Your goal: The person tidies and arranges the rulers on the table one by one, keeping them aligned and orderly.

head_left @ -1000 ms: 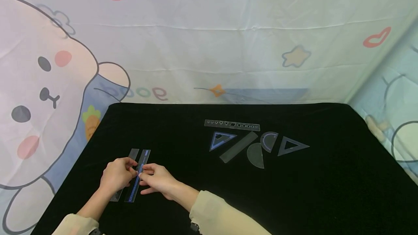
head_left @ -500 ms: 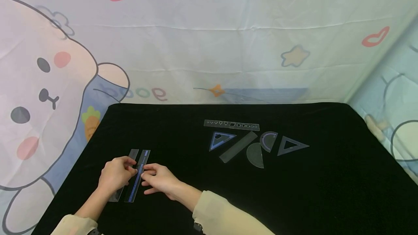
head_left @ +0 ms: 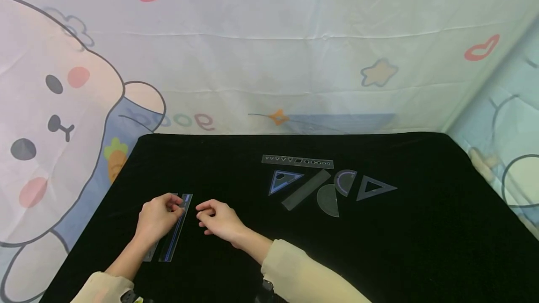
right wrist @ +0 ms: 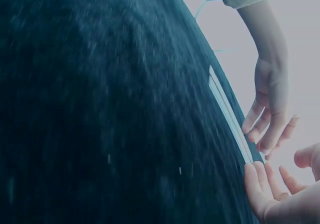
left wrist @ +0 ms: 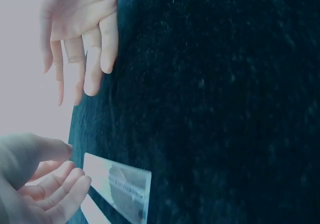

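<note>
Two clear rulers lie side by side at the left of the black cloth: one with a blue strip (head_left: 172, 242), the other a plain one (head_left: 150, 253) mostly covered by my left hand (head_left: 157, 216). That hand is over the rulers' upper part, fingers loosely bent and nothing held; in the left wrist view its fingertips (left wrist: 80, 184) are near a ruler's end, and contact is hard to tell. Just right of the blue-striped ruler, my right hand (head_left: 221, 221) hovers apart from it with relaxed fingers and holds nothing.
Farther right on the black cloth (head_left: 421, 247) lie a stencil ruler (head_left: 297, 161), a blue-edged set square (head_left: 279, 186), a slanted plain ruler (head_left: 306, 191), two protractors (head_left: 328, 200) and a clear set square (head_left: 370, 194). A printed curtain (head_left: 269, 60) hangs behind.
My right hand has drawn away from the blue-striped ruler, up and to the right. My left hand has shifted up and rightward along the rulers. The two rulers look unmoved.
</note>
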Demonstrator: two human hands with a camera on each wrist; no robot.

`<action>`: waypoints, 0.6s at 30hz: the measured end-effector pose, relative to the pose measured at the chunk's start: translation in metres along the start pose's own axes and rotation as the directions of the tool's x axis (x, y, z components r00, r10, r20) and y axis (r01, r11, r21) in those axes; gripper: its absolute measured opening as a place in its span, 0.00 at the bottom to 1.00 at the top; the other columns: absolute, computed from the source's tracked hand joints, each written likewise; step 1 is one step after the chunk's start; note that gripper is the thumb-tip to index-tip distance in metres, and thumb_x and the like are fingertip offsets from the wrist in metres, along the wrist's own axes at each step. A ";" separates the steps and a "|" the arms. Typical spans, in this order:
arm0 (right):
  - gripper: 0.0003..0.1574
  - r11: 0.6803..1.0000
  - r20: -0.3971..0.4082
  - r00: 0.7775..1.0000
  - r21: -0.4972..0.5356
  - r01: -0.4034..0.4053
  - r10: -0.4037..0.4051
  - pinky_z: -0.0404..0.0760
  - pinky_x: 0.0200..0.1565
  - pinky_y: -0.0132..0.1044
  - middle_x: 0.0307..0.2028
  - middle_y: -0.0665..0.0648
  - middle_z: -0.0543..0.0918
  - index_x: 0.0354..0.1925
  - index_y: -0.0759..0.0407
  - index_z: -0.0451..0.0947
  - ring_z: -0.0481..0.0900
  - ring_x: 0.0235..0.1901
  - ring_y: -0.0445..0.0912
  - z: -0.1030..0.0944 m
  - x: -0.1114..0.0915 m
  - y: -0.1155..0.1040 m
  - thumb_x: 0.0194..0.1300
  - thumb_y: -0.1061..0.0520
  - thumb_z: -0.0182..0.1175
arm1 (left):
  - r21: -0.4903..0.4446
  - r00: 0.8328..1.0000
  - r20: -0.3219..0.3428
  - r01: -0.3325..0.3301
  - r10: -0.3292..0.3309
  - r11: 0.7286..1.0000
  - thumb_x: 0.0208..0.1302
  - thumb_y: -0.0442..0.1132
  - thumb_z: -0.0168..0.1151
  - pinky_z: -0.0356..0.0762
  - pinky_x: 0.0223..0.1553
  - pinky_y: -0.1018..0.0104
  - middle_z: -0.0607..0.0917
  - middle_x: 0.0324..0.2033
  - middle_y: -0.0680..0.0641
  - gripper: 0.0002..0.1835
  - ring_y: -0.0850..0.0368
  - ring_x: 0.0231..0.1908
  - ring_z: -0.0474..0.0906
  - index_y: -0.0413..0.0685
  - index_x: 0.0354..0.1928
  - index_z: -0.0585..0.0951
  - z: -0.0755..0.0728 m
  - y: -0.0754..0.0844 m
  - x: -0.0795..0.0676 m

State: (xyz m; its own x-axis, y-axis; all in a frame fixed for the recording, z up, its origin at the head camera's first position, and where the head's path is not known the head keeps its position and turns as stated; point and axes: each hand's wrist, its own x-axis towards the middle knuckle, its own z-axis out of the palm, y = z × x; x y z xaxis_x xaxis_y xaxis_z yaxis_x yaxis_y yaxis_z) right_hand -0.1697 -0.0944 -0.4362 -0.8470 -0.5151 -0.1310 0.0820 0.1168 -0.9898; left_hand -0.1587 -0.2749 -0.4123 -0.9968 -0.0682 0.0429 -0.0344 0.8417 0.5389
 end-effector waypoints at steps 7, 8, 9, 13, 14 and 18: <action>0.15 0.988 -0.023 0.997 -0.138 0.071 -0.075 0.80 0.33 0.29 0.41 0.57 0.81 0.50 0.58 0.74 0.79 0.36 0.43 -0.023 0.001 -0.001 0.66 0.57 0.50 | -0.049 0.997 -0.046 -0.061 0.059 0.997 0.57 0.36 0.60 0.71 0.24 0.70 0.81 0.29 0.48 0.07 0.60 0.25 0.75 0.43 0.37 0.80 0.012 0.007 0.009; 0.15 0.985 -0.030 0.996 -0.156 0.078 -0.084 0.79 0.32 0.29 0.41 0.57 0.81 0.49 0.58 0.75 0.79 0.35 0.42 -0.027 0.001 -0.001 0.66 0.57 0.50 | -0.052 0.996 -0.052 -0.069 0.066 0.996 0.57 0.36 0.61 0.71 0.25 0.70 0.81 0.29 0.48 0.07 0.59 0.26 0.76 0.44 0.37 0.80 0.014 0.008 0.010; 0.14 0.981 -0.036 0.995 -0.176 0.086 -0.094 0.79 0.32 0.28 0.41 0.57 0.81 0.48 0.58 0.75 0.79 0.35 0.41 -0.030 0.001 -0.002 0.66 0.58 0.50 | -0.057 0.996 -0.056 -0.075 0.072 0.996 0.57 0.36 0.61 0.72 0.26 0.69 0.81 0.29 0.48 0.07 0.59 0.27 0.77 0.44 0.37 0.80 0.016 0.009 0.012; 0.11 0.954 -0.075 0.985 -0.273 0.127 -0.153 0.78 0.31 0.26 0.39 0.54 0.82 0.45 0.56 0.76 0.79 0.32 0.36 -0.044 0.003 -0.003 0.65 0.57 0.52 | -0.081 0.995 -0.054 -0.083 0.078 0.993 0.58 0.37 0.60 0.73 0.28 0.68 0.82 0.31 0.47 0.07 0.58 0.29 0.77 0.45 0.38 0.80 0.023 0.015 0.018; 0.10 0.944 -0.088 0.981 -0.300 0.138 -0.171 0.77 0.31 0.26 0.38 0.53 0.82 0.44 0.55 0.77 0.79 0.31 0.36 -0.047 0.004 -0.003 0.65 0.57 0.53 | -0.088 0.995 -0.053 -0.085 0.081 0.992 0.58 0.37 0.60 0.73 0.29 0.67 0.82 0.32 0.47 0.07 0.57 0.30 0.77 0.45 0.38 0.80 0.025 0.017 0.019; 0.08 0.901 -0.133 0.961 -0.397 0.173 -0.243 0.76 0.30 0.26 0.35 0.49 0.82 0.41 0.53 0.77 0.77 0.28 0.35 -0.062 0.007 -0.002 0.63 0.57 0.54 | -0.114 0.993 -0.061 -0.109 0.103 0.987 0.58 0.37 0.60 0.74 0.30 0.67 0.81 0.34 0.46 0.07 0.56 0.32 0.78 0.45 0.39 0.80 0.032 0.024 0.026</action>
State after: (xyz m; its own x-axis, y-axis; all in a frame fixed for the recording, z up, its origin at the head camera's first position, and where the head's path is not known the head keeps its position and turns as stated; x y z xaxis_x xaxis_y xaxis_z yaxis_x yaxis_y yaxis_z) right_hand -0.2080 -0.0452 -0.4317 -0.9038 -0.4101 0.1222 -0.2811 0.3536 -0.8922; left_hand -0.1877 -0.2393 -0.4249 -0.9887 -0.0141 0.1491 0.0830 0.7773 0.6236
